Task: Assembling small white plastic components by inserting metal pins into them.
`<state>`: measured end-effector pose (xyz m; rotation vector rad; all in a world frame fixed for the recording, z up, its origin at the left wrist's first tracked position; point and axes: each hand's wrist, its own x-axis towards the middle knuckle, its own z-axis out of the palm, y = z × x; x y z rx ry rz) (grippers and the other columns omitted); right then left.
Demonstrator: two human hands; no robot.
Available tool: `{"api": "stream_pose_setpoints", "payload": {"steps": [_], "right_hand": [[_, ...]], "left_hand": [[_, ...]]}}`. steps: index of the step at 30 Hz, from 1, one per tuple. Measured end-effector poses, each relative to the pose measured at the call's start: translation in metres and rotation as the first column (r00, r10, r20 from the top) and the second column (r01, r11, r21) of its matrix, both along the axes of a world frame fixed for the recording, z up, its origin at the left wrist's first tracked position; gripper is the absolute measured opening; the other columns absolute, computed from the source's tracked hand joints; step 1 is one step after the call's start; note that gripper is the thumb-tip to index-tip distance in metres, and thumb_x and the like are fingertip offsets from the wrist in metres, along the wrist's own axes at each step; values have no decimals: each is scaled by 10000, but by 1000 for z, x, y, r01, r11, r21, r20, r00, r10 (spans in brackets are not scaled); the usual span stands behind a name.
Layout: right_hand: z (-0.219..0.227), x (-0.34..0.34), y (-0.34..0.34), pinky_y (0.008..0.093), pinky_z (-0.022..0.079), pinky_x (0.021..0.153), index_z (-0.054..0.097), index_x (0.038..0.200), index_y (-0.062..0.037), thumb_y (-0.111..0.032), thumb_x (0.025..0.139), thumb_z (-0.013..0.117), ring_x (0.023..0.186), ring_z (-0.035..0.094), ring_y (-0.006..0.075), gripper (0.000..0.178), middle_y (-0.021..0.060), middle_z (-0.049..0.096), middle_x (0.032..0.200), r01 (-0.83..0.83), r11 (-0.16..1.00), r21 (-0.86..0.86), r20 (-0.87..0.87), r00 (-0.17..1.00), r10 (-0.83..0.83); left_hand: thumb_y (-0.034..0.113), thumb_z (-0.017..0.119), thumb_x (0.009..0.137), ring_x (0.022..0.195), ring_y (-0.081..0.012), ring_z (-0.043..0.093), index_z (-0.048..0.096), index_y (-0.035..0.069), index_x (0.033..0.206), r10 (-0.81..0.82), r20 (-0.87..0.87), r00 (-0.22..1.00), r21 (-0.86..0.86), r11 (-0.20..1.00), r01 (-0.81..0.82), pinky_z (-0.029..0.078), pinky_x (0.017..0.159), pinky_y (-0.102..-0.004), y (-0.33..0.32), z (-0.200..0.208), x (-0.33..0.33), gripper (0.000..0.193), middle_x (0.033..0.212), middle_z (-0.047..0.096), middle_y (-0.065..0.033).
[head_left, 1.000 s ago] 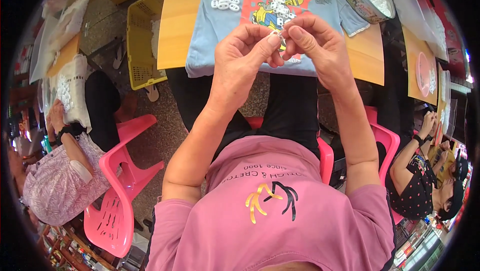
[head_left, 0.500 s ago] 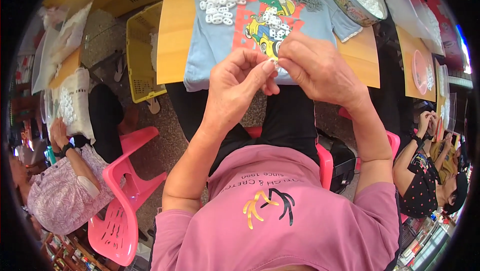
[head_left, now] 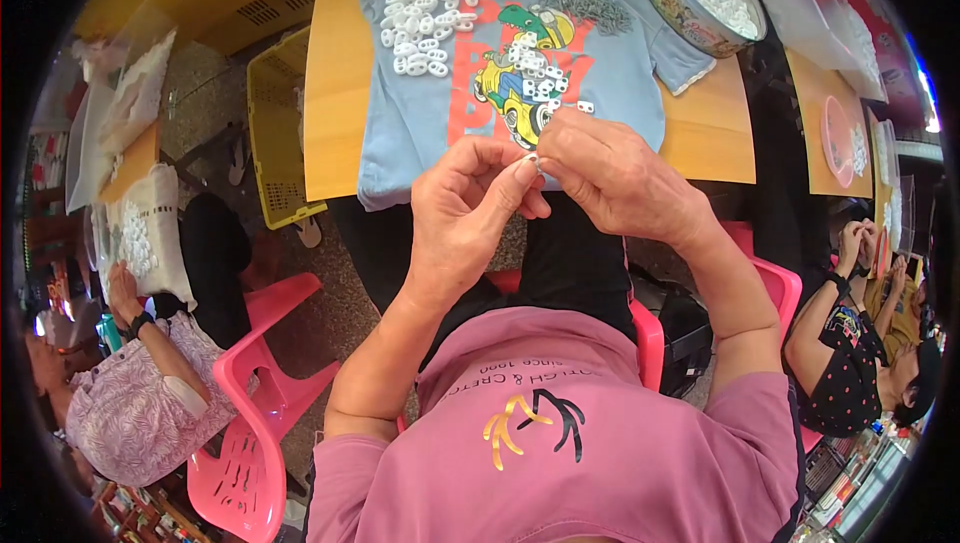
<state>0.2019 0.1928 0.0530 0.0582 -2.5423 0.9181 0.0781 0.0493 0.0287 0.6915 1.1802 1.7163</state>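
Observation:
Above my lap, at the table's near edge, both hands meet fingertip to fingertip. My left hand (head_left: pixel 460 208) pinches a small white plastic piece (head_left: pixel 531 157) between thumb and forefinger. Against the same piece, my right hand (head_left: pixel 625 178) is closed in a pinch; whatever its fingertips hold is too small to make out. Just beyond lies a folded blue T-shirt (head_left: pixel 400 133) with a printed picture. On it are white oval pieces with two holes (head_left: pixel 425 18), small white blocks with dark holes (head_left: pixel 540 86), and a heap of tiny grey parts (head_left: pixel 590 5).
A round tin (head_left: pixel 690 28) full of white pieces stands at the table's far right. A yellow crate (head_left: pixel 275 143) is left of the wooden table (head_left: pixel 335 93). People sit at tables on both sides, one near a pink chair (head_left: pixel 235 453).
The view has shifted, so the table sits lower in the picture. My hands remain pinched together; the right fingers have turned slightly and closed in on the white piece.

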Motion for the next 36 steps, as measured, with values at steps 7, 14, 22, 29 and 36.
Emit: {"api": "stream_pose_setpoints", "payload": {"steps": [7,14,22,29,36], "right_hand": [[-16,-3,2,381,418,588,525,835,30,-47,909,563,684,529,319,113,144,496,732,72,976,-204,147,988,-42],[-25,-33,3,360,418,558,551,849,17,-104,935,553,569,523,244,149,113,510,688,41,986,-163,117,993,-22],[-44,-100,30,367,447,599,615,815,-2,-204,903,605,652,564,301,221,131,606,739,306,952,13,179,936,-303],[-57,-130,15,431,490,669,658,853,-28,-250,836,664,762,632,349,222,149,649,787,491,835,247,181,823,-538],[-42,-104,14,286,489,579,679,913,-17,-229,862,696,639,600,133,218,44,660,815,435,775,-459,381,884,-271]], "left_hand": [[76,617,934,700,-125,650,589,-40,975,-36,-29,999,-57,998,34,532,627,-239,4,-18,-10,126,813,653,-79],[97,614,939,699,-132,651,586,-38,986,5,-10,1000,-84,996,-5,537,640,-248,0,-30,-30,145,822,656,-87],[122,626,936,728,-167,666,588,-13,1005,203,67,977,-74,977,-198,535,674,-269,-8,-33,-52,157,887,670,-109],[118,619,941,716,-156,660,584,-29,1005,266,74,961,-43,964,-263,536,663,-266,-16,-33,-55,164,871,660,-99],[119,622,936,704,-157,653,580,-26,993,275,140,951,-23,961,-275,525,649,-260,-16,-30,-56,162,861,656,-100]]}}
